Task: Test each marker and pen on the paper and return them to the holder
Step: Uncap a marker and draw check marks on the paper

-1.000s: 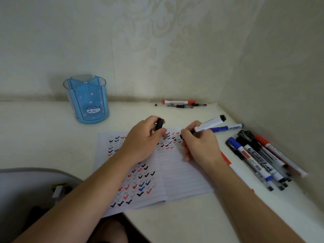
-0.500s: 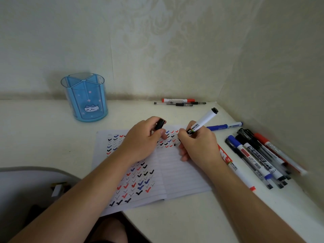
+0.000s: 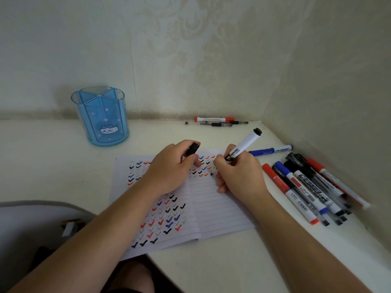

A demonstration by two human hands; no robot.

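Right, nearest first: lined paper lies open on the desk, its near-left corner reaching past the desk's front edge. The left page is packed with black, red and blue ticks; the right page has ticks along its top only.

Right hand grips a white-barrelled whiteboard marker. Its tip is down at the right page just under the tick rows, and its black tail end tilts up and to the right. Left hand rests on the left page, fingers curled round a black cap.

Right of the paper, hard against the side wall: pile of capped markers and pens, red, blue and black, roughly parallel. Just beyond it lies a single blue marker.

Far left by the back wall stands the blue translucent holder, with a cat print and divided compartments, well apart from the paper with open desk between. Back-right corner: red marker and thin pens along the wall.
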